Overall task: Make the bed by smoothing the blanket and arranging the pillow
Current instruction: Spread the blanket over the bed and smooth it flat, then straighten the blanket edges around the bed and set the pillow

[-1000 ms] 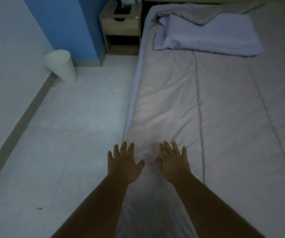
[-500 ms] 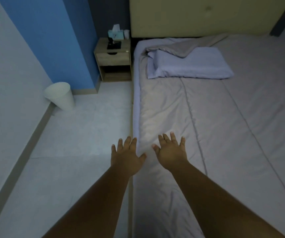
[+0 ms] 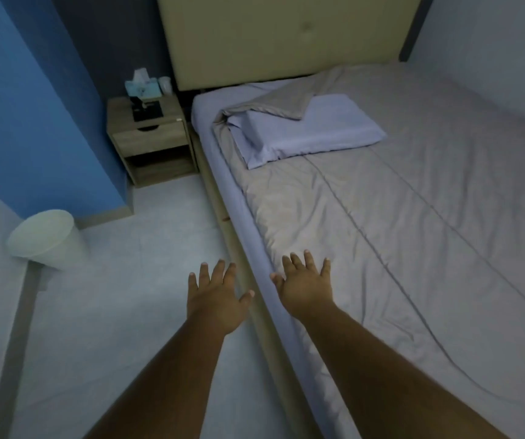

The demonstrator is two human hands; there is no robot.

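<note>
**Two spread hands at the bed's left side**

We see one grey blanket (image 3: 413, 232) spread over the bed (image 3: 239, 198), lightly creased, with its corner at the head of the bed folded back over one pale pillow (image 3: 315, 128). The pillow lies on the blanket near the bed's head, towards its left side.

The right hand (image 3: 307, 286) is over the blanket's edge along the bed's left side, fingers straight and spread wide, gripping nothing; we cannot tell whether the palm touches the cloth. The left hand (image 3: 215, 299) hangs just off the bed's left side, over the floor, fingers likewise wide and holding nothing. The pillow is well apart from both hands.

Left of the bed's head stands one wooden nightstand (image 3: 150, 137) with one tissue box (image 3: 142, 88), its print too blurred for us to read. One white bin (image 3: 45, 239) sits further left of the bed.
</note>
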